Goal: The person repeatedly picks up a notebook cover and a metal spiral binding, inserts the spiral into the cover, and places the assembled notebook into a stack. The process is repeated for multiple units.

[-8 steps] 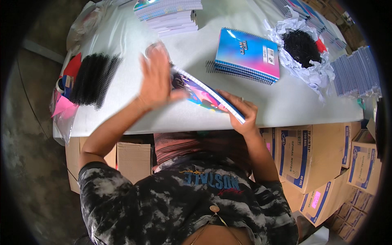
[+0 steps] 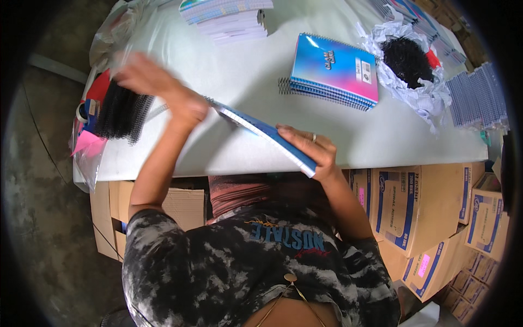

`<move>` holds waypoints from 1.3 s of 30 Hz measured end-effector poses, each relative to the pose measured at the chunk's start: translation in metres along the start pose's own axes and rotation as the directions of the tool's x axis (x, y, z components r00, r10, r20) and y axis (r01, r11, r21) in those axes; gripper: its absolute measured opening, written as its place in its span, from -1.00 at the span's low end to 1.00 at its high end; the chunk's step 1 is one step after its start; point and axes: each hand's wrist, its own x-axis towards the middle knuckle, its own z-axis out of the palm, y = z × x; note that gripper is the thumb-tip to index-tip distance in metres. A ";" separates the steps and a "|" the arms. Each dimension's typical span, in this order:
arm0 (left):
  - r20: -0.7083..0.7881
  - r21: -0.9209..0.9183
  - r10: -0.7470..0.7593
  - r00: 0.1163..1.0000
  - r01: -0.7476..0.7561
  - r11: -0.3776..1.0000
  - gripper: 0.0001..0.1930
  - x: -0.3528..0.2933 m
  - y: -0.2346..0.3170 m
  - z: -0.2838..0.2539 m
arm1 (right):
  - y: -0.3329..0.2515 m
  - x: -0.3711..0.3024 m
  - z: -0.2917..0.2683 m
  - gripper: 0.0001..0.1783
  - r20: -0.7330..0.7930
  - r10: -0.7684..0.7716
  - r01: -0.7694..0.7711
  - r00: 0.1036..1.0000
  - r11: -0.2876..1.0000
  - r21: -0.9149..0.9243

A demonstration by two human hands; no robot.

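My right hand (image 2: 317,146) is closed on the lower right end of a notebook (image 2: 260,129), thumb and fingers on either side of it. The notebook is tilted nearly on edge above the table, its narrow page edge toward me and a blue face on the far side. A stretch of coil shows at its upper left end. My left hand (image 2: 150,79), smeared by motion, has its fingers stretched out and looks empty. It passes over the top of a bundle of black spiral coils (image 2: 122,115), partly hiding them; I cannot tell whether it touches them.
Blue-pink spiral notebooks (image 2: 335,68) lie stacked beyond my right hand. Crumpled white paper (image 2: 381,82) holds a tangle of black coils (image 2: 406,61). More stacks (image 2: 231,24) stand at the back and right (image 2: 479,98). Tape and pink paper (image 2: 89,143) lie left; cartons (image 2: 400,210) sit below.
My left hand has moved away from the notebook's upper end, leftward to the black coils. The notebook has turned more edge-on, its patterned face now out of sight; my right hand keeps hold.
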 end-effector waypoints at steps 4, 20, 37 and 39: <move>0.377 0.914 0.703 0.603 -0.365 -0.177 0.14 0.004 0.076 0.071 | 0.002 -0.004 -0.007 -0.63 -0.029 -0.004 0.002 1.000 0.998 -0.058; 0.001 0.934 0.464 0.886 -0.166 0.317 0.11 -0.009 0.049 0.065 | 0.006 0.006 -0.001 -0.67 0.038 -0.108 0.108 0.993 0.994 0.009; 0.076 0.994 0.946 0.314 -0.101 -0.046 -0.36 0.092 0.153 0.012 | 0.002 -0.011 0.005 -0.63 -0.125 0.285 -0.281 0.950 0.959 0.047; -0.017 0.999 0.968 0.250 -0.036 0.027 -0.17 0.089 0.149 0.009 | -0.001 -0.007 0.005 -0.66 -0.110 0.182 -0.185 0.977 0.982 -0.026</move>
